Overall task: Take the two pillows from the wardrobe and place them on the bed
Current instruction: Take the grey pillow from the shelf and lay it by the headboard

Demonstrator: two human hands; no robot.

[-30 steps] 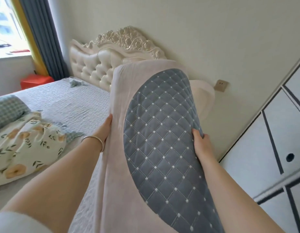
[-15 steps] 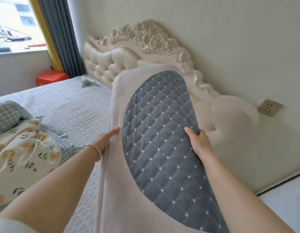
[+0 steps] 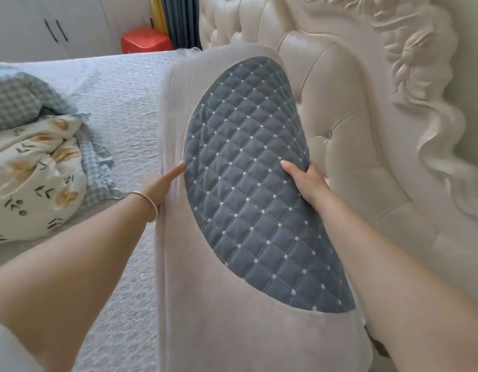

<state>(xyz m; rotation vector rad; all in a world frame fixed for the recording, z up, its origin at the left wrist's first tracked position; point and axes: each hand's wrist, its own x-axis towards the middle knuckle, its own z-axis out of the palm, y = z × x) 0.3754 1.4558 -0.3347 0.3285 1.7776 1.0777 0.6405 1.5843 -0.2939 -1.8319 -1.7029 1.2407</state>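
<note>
A long beige pillow (image 3: pixel 232 304) with a grey quilted oval panel fills the middle of the head view, held lengthwise over the bed (image 3: pixel 119 108) beside the headboard. My left hand (image 3: pixel 160 186), with a bracelet on the wrist, grips the pillow's left edge, thumb on top. My right hand (image 3: pixel 305 181) grips its right edge, thumb lying on the quilted panel and fingers curled behind it. Only one pillow shows.
The cream tufted headboard (image 3: pixel 339 124) with carved trim stands right behind the pillow. A bunched floral and checked duvet (image 3: pixel 36 167) lies on the left of the bed. A red stool (image 3: pixel 145 40), curtains and white cupboard doors (image 3: pixel 44 25) are at the back.
The view has swung left and down towards the bed. The pillow, held in both hands, has come closer to the headboard and lower over the mattress. The wardrobe has left the view.
</note>
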